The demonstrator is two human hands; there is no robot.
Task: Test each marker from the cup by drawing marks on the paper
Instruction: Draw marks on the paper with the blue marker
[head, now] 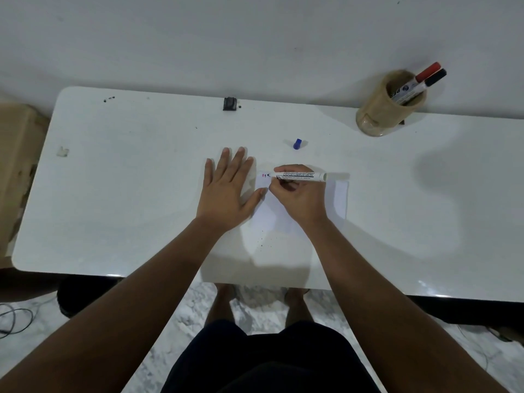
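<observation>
Your dark shorts (269, 361) fill the bottom centre of the frame, two bare feet just above them on the marbled floor (158, 330). Counts: one table (127, 171), one sheet of paper (340, 199), one cup (388, 104), three markers total, one loose blue cap (297, 144), one small black object (230, 104) at the table's far edge.

Your left hand (226, 191) is fully open, flat, palm down, fingers spread, on the table with its thumb side on the paper's left edge. Holds nothing.

Your right hand (297, 194) is closed in a writing grip around one white board marker (297, 176), heel of the hand resting on the paper. Marker's long axis runs nearly horizontal across the frame, tip pointing left, back end pointing right. Tip sits at the paper's upper left corner, right beside a few short marks (265, 175), red among them. Can't tell if the tip touches the sheet.

Cup is in the upper right of the frame, upright on the table, well apart from your hands. Two markers in it: one red-capped marker (428, 71), one black-capped marker (435, 78), side by side, both leaning toward the upper right, caps up.

Blue cap lies on the table just above the paper, between hands and cup.
</observation>
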